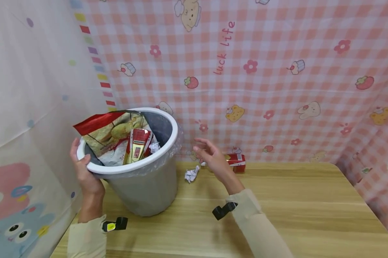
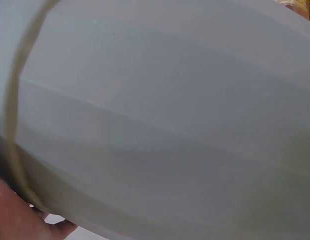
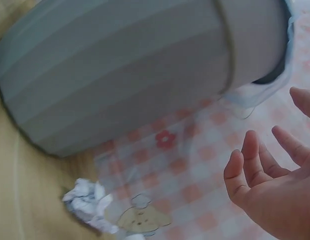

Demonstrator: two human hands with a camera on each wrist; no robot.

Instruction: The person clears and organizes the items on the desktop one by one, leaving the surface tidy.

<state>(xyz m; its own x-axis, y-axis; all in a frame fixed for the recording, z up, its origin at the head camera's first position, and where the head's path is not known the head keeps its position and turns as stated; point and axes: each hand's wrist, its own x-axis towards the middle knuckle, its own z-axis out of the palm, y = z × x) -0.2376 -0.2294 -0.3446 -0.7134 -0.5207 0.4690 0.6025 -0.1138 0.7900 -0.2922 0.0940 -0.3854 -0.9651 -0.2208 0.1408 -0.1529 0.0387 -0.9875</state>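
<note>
A grey trash bin (image 1: 145,193) with a white rim and a clear plastic liner stands on the left of the table. My left hand (image 1: 90,179) grips its rim at the left side, thumb over the edge. Inside lie a red and beige snack bag (image 1: 114,130), a red and gold carton (image 1: 138,145) and crumpled white paper (image 1: 154,147). To the right of the bin, my right hand (image 1: 215,160) hovers with loosely bent fingers and nothing in them. Below its fingers, a crumpled paper ball (image 1: 191,174) rests on the table, also visible in the right wrist view.
Behind the right hand a red box (image 1: 238,163), partly hidden, lies at the back of the wooden table (image 1: 293,204). A pink checked cloth (image 1: 277,93) hangs along the back edge, and a white patterned cloth (image 1: 36,89) hangs on the left.
</note>
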